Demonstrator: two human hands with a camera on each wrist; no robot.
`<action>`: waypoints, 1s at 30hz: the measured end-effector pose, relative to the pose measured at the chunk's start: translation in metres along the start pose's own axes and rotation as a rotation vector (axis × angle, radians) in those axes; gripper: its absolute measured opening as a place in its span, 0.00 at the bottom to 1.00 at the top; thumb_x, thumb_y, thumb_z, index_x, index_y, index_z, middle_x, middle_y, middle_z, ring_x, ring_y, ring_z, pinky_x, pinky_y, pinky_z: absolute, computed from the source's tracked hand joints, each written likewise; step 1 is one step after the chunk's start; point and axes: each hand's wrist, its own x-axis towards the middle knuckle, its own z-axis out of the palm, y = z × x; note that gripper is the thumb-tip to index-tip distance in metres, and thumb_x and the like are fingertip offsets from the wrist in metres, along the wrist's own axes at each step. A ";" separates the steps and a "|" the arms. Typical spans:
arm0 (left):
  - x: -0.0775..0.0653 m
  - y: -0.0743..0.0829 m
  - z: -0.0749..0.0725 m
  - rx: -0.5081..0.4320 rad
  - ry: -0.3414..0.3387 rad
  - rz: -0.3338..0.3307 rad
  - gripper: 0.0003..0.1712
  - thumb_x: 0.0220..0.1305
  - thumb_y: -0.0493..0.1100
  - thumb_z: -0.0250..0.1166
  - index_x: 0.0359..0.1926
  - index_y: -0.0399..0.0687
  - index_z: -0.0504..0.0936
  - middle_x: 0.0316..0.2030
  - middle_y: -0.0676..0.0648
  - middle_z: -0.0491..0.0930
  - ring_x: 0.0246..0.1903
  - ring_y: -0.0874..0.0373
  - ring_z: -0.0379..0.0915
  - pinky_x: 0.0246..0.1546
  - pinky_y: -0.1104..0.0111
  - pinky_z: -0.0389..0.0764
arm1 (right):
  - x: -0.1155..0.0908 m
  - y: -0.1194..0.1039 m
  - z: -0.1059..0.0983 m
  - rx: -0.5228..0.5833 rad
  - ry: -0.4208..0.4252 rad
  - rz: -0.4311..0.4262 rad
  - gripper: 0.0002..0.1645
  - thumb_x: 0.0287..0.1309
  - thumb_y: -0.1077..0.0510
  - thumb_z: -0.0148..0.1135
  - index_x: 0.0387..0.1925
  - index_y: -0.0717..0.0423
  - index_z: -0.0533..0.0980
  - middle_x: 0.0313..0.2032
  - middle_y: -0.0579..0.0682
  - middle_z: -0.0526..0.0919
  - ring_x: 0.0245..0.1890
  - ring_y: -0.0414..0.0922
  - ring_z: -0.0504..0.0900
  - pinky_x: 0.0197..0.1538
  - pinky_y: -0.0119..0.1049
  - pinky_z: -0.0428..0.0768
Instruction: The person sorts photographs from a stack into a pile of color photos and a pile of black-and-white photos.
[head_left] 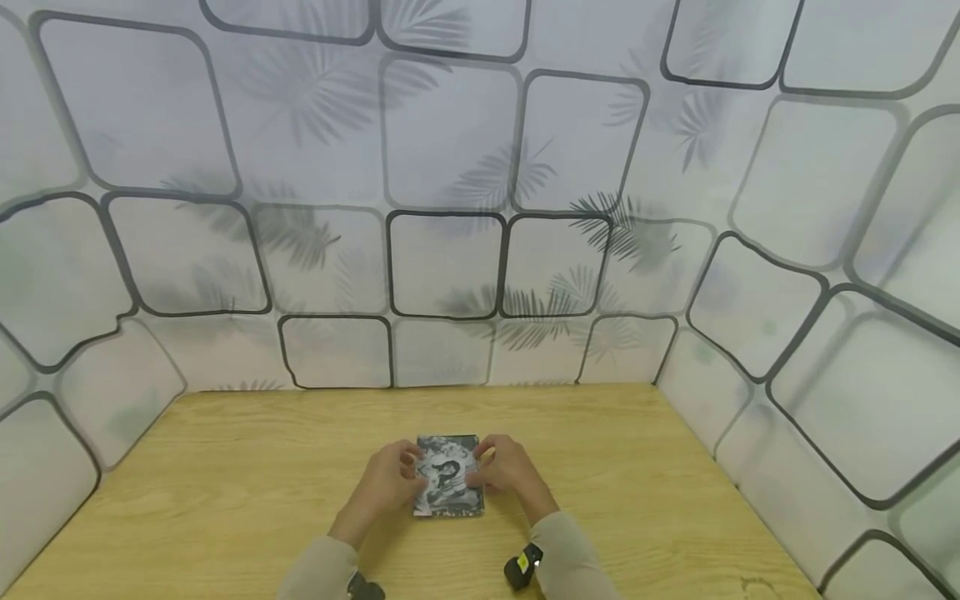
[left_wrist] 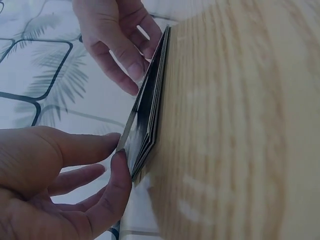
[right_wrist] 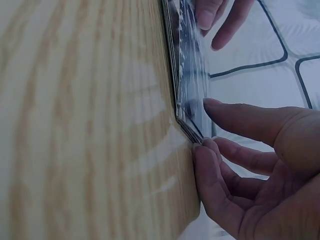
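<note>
A stack (head_left: 448,482) of thin cards lies on the worktop (head_left: 637,475), low in the middle of the head view. At its left, the grip of the left hand (head_left: 386,479) pinches the top card's (left_wrist: 131,122) raised edge; at its right, the right hand's grip (head_left: 510,468), nearly closed, holds the stack between thumb and fingers.

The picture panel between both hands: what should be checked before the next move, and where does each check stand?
1. Picture side of the top panel facing up: ok.
2. Left hand pinching its edge: ok.
3. Right hand at the opposite edge: ok.
4. Layers beneath resting on the table: ok.
5. Top panel fully clear of them: not ok; the gap narrows away from the left hand.
6. Layers separate or joined: cannot tell.
</note>
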 end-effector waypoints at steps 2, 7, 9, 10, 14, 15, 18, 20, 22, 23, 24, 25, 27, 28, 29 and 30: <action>0.000 0.001 -0.001 -0.009 0.011 0.008 0.25 0.53 0.30 0.75 0.53 0.33 0.81 0.45 0.35 0.83 0.42 0.47 0.84 0.39 0.57 0.89 | 0.000 0.001 0.000 0.007 -0.009 -0.002 0.22 0.49 0.63 0.79 0.46 0.61 0.79 0.30 0.53 0.84 0.22 0.44 0.81 0.27 0.37 0.83; 0.000 0.002 -0.003 -0.028 0.022 0.016 0.24 0.54 0.30 0.74 0.53 0.33 0.81 0.42 0.37 0.84 0.41 0.49 0.84 0.38 0.59 0.89 | 0.001 0.001 -0.003 0.021 -0.036 -0.007 0.23 0.51 0.63 0.78 0.48 0.61 0.79 0.33 0.54 0.83 0.24 0.45 0.82 0.29 0.39 0.86; 0.000 0.002 -0.003 -0.050 0.020 0.015 0.23 0.55 0.29 0.73 0.53 0.33 0.82 0.43 0.37 0.83 0.41 0.49 0.83 0.37 0.61 0.89 | 0.001 0.001 -0.005 0.019 -0.046 -0.016 0.23 0.52 0.62 0.78 0.49 0.61 0.79 0.34 0.54 0.82 0.25 0.45 0.82 0.30 0.39 0.86; 0.000 0.003 -0.003 -0.065 0.018 0.014 0.23 0.55 0.29 0.73 0.53 0.33 0.82 0.43 0.37 0.83 0.41 0.50 0.83 0.35 0.62 0.89 | 0.001 0.001 -0.006 0.020 -0.050 -0.022 0.23 0.52 0.63 0.78 0.49 0.61 0.79 0.34 0.54 0.82 0.26 0.45 0.81 0.30 0.39 0.87; -0.002 0.007 -0.005 -0.129 0.006 0.007 0.23 0.56 0.27 0.71 0.55 0.33 0.81 0.45 0.37 0.80 0.40 0.51 0.82 0.30 0.68 0.89 | 0.002 0.000 -0.008 0.003 -0.057 -0.059 0.21 0.53 0.62 0.77 0.49 0.60 0.81 0.35 0.55 0.83 0.27 0.45 0.82 0.31 0.38 0.87; -0.002 0.007 -0.005 -0.135 0.004 0.007 0.23 0.57 0.27 0.71 0.55 0.33 0.81 0.44 0.37 0.80 0.39 0.52 0.82 0.30 0.68 0.89 | 0.002 0.000 -0.009 -0.003 -0.058 -0.068 0.21 0.53 0.62 0.77 0.49 0.60 0.81 0.35 0.55 0.84 0.27 0.44 0.82 0.32 0.38 0.86; -0.001 0.010 -0.006 -0.131 0.003 0.012 0.22 0.58 0.27 0.71 0.55 0.35 0.82 0.44 0.39 0.80 0.39 0.53 0.82 0.31 0.67 0.89 | 0.003 -0.002 -0.012 -0.015 -0.059 -0.089 0.20 0.54 0.61 0.77 0.48 0.59 0.81 0.36 0.55 0.85 0.28 0.43 0.83 0.32 0.36 0.85; -0.001 0.010 -0.006 -0.127 0.004 0.016 0.22 0.58 0.28 0.72 0.55 0.36 0.82 0.43 0.40 0.80 0.39 0.54 0.82 0.33 0.66 0.89 | 0.004 -0.002 -0.014 -0.001 -0.063 -0.092 0.20 0.54 0.61 0.76 0.49 0.59 0.82 0.37 0.55 0.86 0.29 0.43 0.83 0.33 0.36 0.85; -0.001 0.012 -0.006 -0.128 0.006 0.017 0.22 0.58 0.28 0.72 0.54 0.37 0.83 0.43 0.40 0.80 0.39 0.54 0.82 0.33 0.66 0.88 | 0.005 -0.003 -0.015 0.026 -0.069 -0.089 0.20 0.55 0.62 0.75 0.50 0.59 0.82 0.37 0.55 0.85 0.30 0.44 0.84 0.35 0.38 0.87; -0.001 0.012 -0.006 -0.134 0.006 0.015 0.22 0.58 0.28 0.72 0.54 0.37 0.83 0.43 0.40 0.80 0.39 0.54 0.82 0.32 0.66 0.89 | 0.004 -0.003 -0.016 0.047 -0.074 -0.087 0.20 0.56 0.62 0.75 0.51 0.59 0.82 0.38 0.56 0.85 0.31 0.44 0.84 0.35 0.38 0.87; -0.001 0.013 -0.006 -0.142 0.005 0.014 0.22 0.58 0.27 0.72 0.54 0.37 0.83 0.44 0.40 0.80 0.38 0.54 0.82 0.32 0.67 0.89 | 0.004 -0.004 -0.016 0.072 -0.081 -0.086 0.20 0.56 0.63 0.74 0.51 0.60 0.81 0.39 0.57 0.85 0.31 0.45 0.85 0.36 0.40 0.88; -0.001 0.014 -0.007 -0.150 0.005 0.012 0.22 0.58 0.27 0.72 0.55 0.37 0.83 0.44 0.40 0.80 0.38 0.54 0.82 0.32 0.67 0.89 | 0.004 -0.004 -0.017 0.092 -0.086 -0.087 0.20 0.57 0.63 0.74 0.52 0.60 0.81 0.39 0.57 0.85 0.31 0.46 0.85 0.36 0.41 0.89; -0.002 0.015 -0.007 -0.169 0.008 0.008 0.22 0.58 0.27 0.71 0.55 0.37 0.83 0.45 0.39 0.80 0.38 0.55 0.82 0.32 0.67 0.89 | 0.003 -0.005 -0.018 0.127 -0.092 -0.097 0.20 0.57 0.65 0.73 0.52 0.62 0.81 0.40 0.59 0.84 0.32 0.47 0.86 0.37 0.43 0.90; -0.002 0.015 -0.007 -0.179 0.010 0.008 0.22 0.58 0.27 0.71 0.55 0.37 0.83 0.46 0.39 0.80 0.38 0.54 0.82 0.32 0.67 0.89 | 0.002 -0.005 -0.018 0.140 -0.094 -0.101 0.20 0.58 0.65 0.72 0.53 0.62 0.80 0.40 0.59 0.84 0.32 0.48 0.86 0.38 0.44 0.90; -0.002 0.016 -0.007 -0.190 0.012 0.007 0.22 0.58 0.26 0.71 0.55 0.36 0.82 0.46 0.38 0.80 0.38 0.54 0.82 0.32 0.67 0.89 | 0.002 -0.005 -0.018 0.153 -0.094 -0.107 0.20 0.58 0.65 0.72 0.53 0.63 0.80 0.41 0.60 0.84 0.32 0.48 0.86 0.39 0.44 0.90; -0.002 0.016 -0.008 -0.197 0.016 0.008 0.22 0.58 0.26 0.71 0.55 0.36 0.82 0.46 0.38 0.80 0.38 0.54 0.82 0.32 0.67 0.89 | 0.002 -0.005 -0.019 0.158 -0.091 -0.115 0.20 0.59 0.66 0.72 0.53 0.63 0.80 0.41 0.60 0.84 0.33 0.49 0.86 0.39 0.44 0.90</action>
